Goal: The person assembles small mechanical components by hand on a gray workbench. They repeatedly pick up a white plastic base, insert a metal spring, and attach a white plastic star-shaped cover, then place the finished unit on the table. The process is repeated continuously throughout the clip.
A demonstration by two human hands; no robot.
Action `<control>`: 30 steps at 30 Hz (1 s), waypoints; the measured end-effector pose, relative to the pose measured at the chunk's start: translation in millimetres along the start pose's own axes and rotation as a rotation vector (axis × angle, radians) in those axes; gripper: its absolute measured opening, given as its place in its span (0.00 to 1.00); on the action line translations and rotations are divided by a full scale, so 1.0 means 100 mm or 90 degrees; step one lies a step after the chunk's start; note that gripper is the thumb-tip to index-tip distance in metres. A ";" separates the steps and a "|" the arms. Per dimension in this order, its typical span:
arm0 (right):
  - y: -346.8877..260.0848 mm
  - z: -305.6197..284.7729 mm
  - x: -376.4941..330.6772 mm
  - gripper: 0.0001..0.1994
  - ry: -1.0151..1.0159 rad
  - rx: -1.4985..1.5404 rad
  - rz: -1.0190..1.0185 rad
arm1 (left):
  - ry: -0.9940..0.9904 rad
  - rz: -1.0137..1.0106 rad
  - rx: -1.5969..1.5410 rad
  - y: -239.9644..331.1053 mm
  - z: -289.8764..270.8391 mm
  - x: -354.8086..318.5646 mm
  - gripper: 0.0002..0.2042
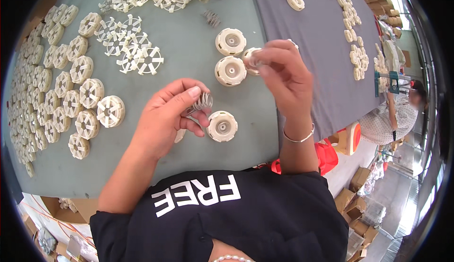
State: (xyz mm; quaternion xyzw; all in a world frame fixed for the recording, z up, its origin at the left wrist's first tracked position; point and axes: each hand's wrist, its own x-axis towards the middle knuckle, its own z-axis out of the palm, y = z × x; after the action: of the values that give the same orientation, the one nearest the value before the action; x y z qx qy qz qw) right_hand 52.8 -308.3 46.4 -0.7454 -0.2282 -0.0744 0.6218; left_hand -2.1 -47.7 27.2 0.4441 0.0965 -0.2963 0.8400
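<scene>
The left hand [168, 115] pinched a bunch of small metal springs [202, 102] between thumb and forefinger, just left of a cream round cap [222, 126] on the grey table [189, 58]. Farther right, the right hand [283, 73] pinched something small and blurred, perhaps one spring, beside three more caps [230, 42].

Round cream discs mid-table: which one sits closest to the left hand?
The lone disc just right of the left hand, beside its fingertips; the other two discs lie farther up the table, near the right hand.

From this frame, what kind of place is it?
Likely a small-parts assembly workshop: rows of cream plastic slotted wheels on a grey table, brown cardboard cartons on the floor, another seated worker.
</scene>
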 end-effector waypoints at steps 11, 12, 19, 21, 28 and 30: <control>0.16 -0.04 0.01 0.08 -0.221 -0.555 -0.068 | 0.070 0.074 -0.006 0.03 -0.15 -0.01 0.09; 0.16 -0.09 0.02 0.09 -0.181 -0.512 -0.044 | 0.090 0.082 -0.005 0.04 -0.15 -0.03 0.08; 0.45 -1.12 0.03 0.24 0.003 -0.608 0.177 | 0.126 0.139 0.112 0.03 -0.60 -0.59 0.15; 0.56 -1.30 -0.06 0.26 0.019 -0.535 0.296 | 0.264 0.157 0.375 -0.04 -0.56 -0.78 0.18; 0.55 -1.33 -0.03 0.30 -0.003 -0.468 0.316 | 0.283 0.337 0.827 -0.44 -0.40 -0.77 0.38; 0.49 -1.41 -0.08 0.30 0.016 -0.454 0.337 | 0.272 0.371 0.847 -0.53 -0.44 -0.70 0.40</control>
State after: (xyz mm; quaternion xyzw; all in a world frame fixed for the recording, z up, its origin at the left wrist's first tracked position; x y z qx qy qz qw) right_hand 91.3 -451.3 30.0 -0.9450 0.0181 0.0044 0.3264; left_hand -85.0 -5.9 -5.0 0.9127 -0.0635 0.0346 0.4022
